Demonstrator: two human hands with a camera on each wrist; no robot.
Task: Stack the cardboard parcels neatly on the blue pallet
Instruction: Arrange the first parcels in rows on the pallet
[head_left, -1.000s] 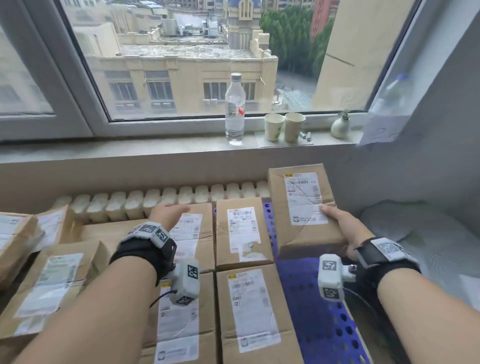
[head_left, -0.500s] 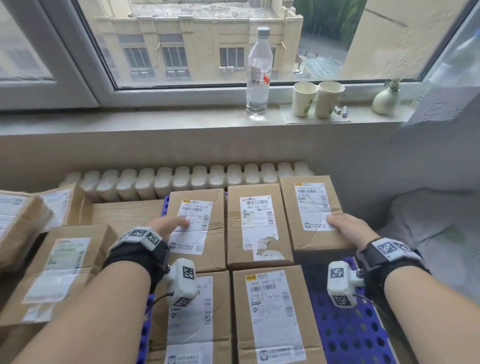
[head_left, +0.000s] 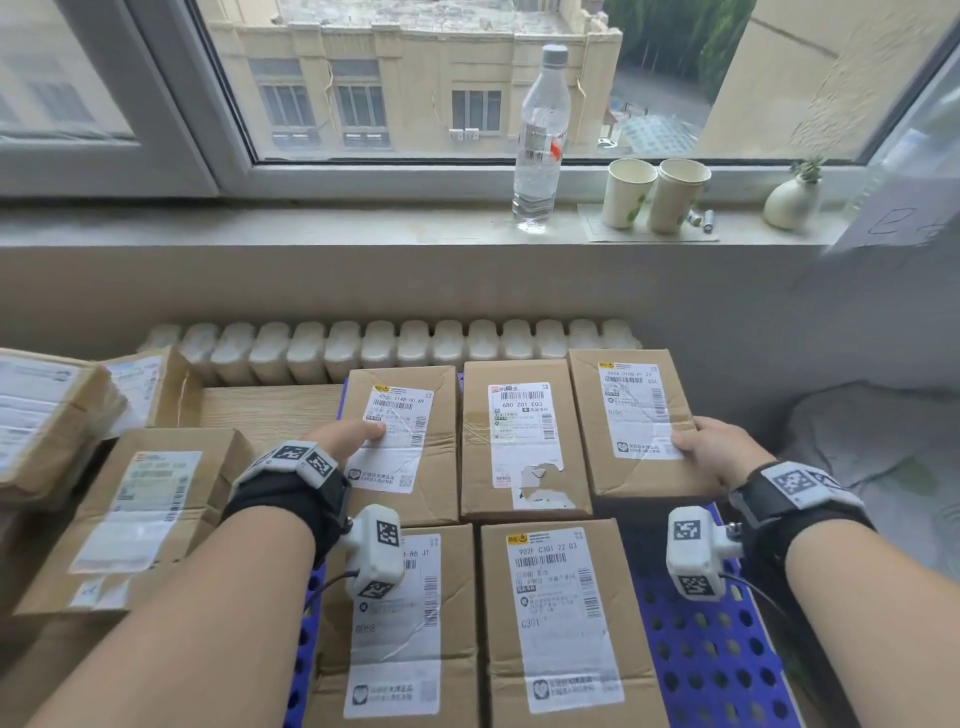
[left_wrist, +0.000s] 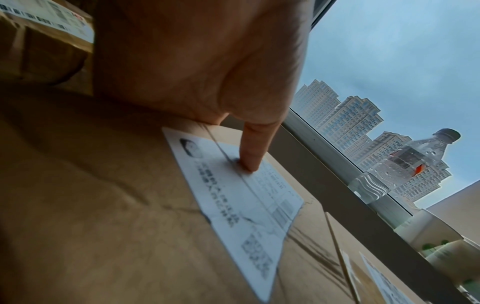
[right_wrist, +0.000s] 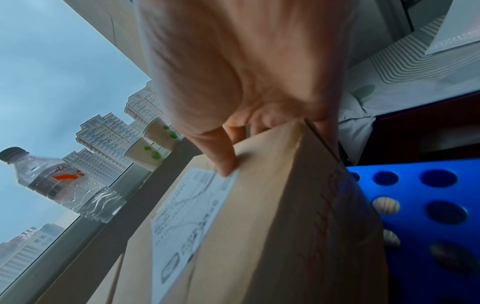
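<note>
Under the window: five parcels lie flat on the blue pallet (head_left: 711, 644), three in the far row, two nearer
Right hand (head_left: 714, 449): grip pinches the near right corner of the far-right parcel (head_left: 631, 415), thumb on the label, fingers down its side
Left hand (head_left: 340, 436): fingers straight, one fingertip (left_wrist: 250, 162) pressing the label on the far-left parcel (head_left: 402, 441)
Row: middle parcel (head_left: 522, 441) sits just beside both
Risk: far-right parcel looks a bit skewed, so letting go now probably leaves a crooked row
Other risk: shoving it left could bump the middle one
Waiting: more parcels (head_left: 140, 514) off the pallet, left
</note>
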